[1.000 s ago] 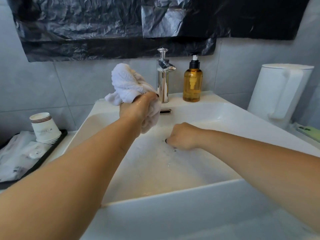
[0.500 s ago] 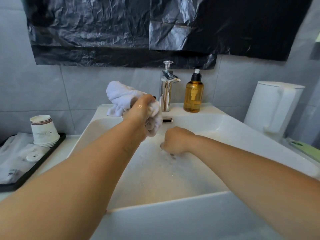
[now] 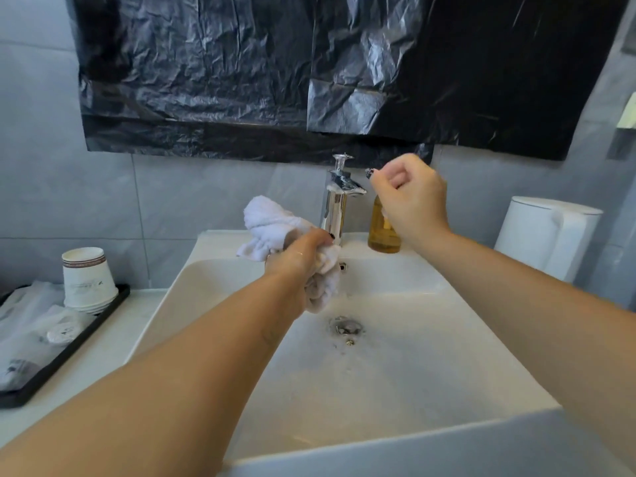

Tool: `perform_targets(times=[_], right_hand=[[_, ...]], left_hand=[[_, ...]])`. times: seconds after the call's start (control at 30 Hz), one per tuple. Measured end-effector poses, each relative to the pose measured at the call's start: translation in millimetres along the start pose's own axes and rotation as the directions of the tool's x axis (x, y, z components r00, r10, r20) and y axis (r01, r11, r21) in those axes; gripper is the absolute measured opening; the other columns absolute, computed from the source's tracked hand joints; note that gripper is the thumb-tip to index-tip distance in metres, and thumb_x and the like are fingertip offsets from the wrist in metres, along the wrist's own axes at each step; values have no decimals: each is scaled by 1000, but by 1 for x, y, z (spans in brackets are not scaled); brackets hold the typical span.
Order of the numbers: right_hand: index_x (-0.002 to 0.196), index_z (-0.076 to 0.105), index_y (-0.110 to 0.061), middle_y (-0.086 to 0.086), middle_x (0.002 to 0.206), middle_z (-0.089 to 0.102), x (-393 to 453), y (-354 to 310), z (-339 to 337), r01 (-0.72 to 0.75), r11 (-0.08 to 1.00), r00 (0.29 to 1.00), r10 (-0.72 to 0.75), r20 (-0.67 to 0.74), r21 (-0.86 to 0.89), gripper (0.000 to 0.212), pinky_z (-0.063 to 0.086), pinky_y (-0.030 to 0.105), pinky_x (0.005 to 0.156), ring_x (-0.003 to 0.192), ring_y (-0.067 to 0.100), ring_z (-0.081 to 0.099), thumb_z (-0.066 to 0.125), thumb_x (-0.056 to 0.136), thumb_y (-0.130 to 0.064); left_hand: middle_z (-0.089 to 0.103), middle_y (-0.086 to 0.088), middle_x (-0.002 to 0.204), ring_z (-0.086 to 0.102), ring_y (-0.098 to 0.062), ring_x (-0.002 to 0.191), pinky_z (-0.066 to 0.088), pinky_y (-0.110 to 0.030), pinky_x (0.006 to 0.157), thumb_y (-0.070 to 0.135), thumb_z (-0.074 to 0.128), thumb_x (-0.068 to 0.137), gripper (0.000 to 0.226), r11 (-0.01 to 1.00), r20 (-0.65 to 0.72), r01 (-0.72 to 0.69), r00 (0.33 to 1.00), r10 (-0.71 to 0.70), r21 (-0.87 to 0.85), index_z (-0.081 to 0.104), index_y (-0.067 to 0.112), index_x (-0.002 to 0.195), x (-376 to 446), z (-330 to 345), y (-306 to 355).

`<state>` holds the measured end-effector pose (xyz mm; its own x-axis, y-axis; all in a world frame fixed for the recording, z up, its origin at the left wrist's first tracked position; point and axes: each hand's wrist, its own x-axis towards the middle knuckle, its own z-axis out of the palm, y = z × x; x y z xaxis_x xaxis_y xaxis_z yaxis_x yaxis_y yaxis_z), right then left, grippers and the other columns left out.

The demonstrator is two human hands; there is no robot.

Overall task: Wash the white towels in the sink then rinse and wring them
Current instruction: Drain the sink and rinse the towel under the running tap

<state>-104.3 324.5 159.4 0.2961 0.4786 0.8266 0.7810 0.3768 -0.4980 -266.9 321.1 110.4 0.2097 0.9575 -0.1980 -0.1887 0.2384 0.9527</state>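
The white towel [image 3: 275,228] is bunched into a wet wad in the left hand [image 3: 298,259], whose fingers are curled tight round its middle; one end sticks up behind the knuckles and the other hangs below the fist, above the back of the sink [image 3: 395,380]. A second ago the right hand [image 3: 409,197] was down in the basin, fingers at the drain [image 3: 345,326]; now it has risen well above the left hand and hovers just to the right of the tap [image 3: 339,197], in front of the amber soap bottle [image 3: 382,232]. Its fingers are loosely curled with the thumb toward the lever, and they hold nothing. The drain fitting now shows bare, with only a thin film of water and some bubbles around it, so the wash water seems to have been let out. That reads as the end of washing and the start of rinsing: the right hand looks set to work the tap lever for fresh water, though a reach for the soap pump cannot be ruled out. Beyond the left hand, on the bench, a black tray [image 3: 69,349] carries stacked paper cups [image 3: 87,280] and wrapped items. Beyond the right hand stands a white kettle [image 3: 547,239].
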Motion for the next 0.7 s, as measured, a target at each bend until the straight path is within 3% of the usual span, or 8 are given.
perform_targets(times=[0.07,0.17,0.37,0.43,0.5,0.6,0.67,0.7], right_hand=[[83,60,-21,-6,68,58,23,-9,3,116,992,993,-115,32,-50,10,53,37,72,74,19,61,68,87,-26],[93,66,-19,-5,79,61,48,-18,9,292,938,945,-253,205,-186,10,53,40,77,83,20,60,69,88,-27],[91,71,-18,2,95,67,82,-42,13,491,752,859,-333,389,-440,16,48,35,77,91,23,62,65,92,-32],[89,70,-19,2,95,67,92,-48,15,410,786,897,-253,364,-462,13,50,35,78,90,22,62,66,91,-31],[86,71,-20,1,95,68,91,-48,22,261,873,948,-151,281,-412,10,53,36,79,88,20,63,69,89,-30],[91,68,-17,3,101,66,64,-31,33,-32,984,999,37,30,-178,10,53,37,81,91,19,61,59,93,-22],[99,65,-15,6,103,64,33,-18,37,-336,932,932,350,-95,140,17,53,36,81,90,20,60,48,94,-14],[100,63,-13,7,97,64,16,-13,37,-505,800,835,547,-50,324,20,53,36,77,85,22,61,44,94,-12]], left_hand=[[41,-2,38,43,-14,26,42,-21,39,26,69,84,28,1000,-21,-14,1000,13,-9,46,10,86,5,1,-3],[59,-8,69,59,-17,52,46,-21,44,31,76,79,52,1000,-68,-20,997,21,6,55,3,118,15,1,-8],[67,-17,102,60,-22,69,45,-25,48,41,77,65,88,998,-67,-14,998,18,69,50,2,139,27,1,-15],[69,-16,100,59,-20,64,45,-23,45,40,77,69,82,997,-73,-22,997,28,69,52,2,137,27,1,-14],[64,-9,77,61,-19,60,45,-21,43,36,76,75,57,998,-75,-25,997,28,51,59,5,119,27,0,-13],[51,-3,52,54,-16,44,42,-20,43,27,75,76,31,999,-83,0,997,-4,-47,53,13,92,23,-2,-8],[55,-5,50,56,-19,49,46,-23,49,26,74,76,28,994,-128,-14,992,0,-107,53,11,86,23,-5,-3],[57,-6,52,56,-20,51,49,-26,55,28,75,75,30,992,-161,-31,987,10,-126,54,11,87,24,-6,-2]])
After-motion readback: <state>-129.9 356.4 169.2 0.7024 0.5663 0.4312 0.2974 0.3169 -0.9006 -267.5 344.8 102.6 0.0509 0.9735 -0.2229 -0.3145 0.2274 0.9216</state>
